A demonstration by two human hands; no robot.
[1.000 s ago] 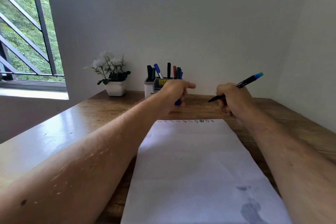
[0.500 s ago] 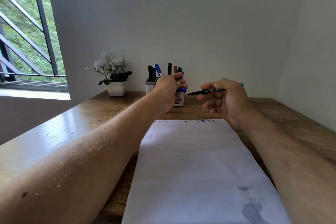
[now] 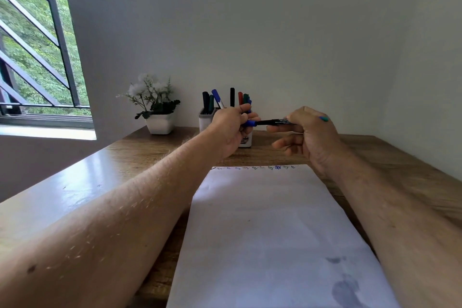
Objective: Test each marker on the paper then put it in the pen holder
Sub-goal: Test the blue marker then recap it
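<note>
Both hands are raised above the far end of the paper (image 3: 270, 227), close together in front of the pen holder (image 3: 207, 120). The right hand (image 3: 310, 132) is closed around a black marker (image 3: 273, 122), which lies almost level: its barrel runs leftward out of the fist, and its teal end (image 3: 324, 119) pokes out on the far side of the hand. The left hand (image 3: 231, 127) is curled shut on a blue cap (image 3: 250, 123), which meets the marker's tip end, so that the two hands nearly touch. The pen holder stands upright on the tabletop (image 3: 105, 172) just behind the left hand, with several markers in it. A row of small coloured scribbles (image 3: 255, 167) runs along the paper's far edge, below the hands. A white potted plant (image 3: 156, 107) sits left of the holder.
</note>
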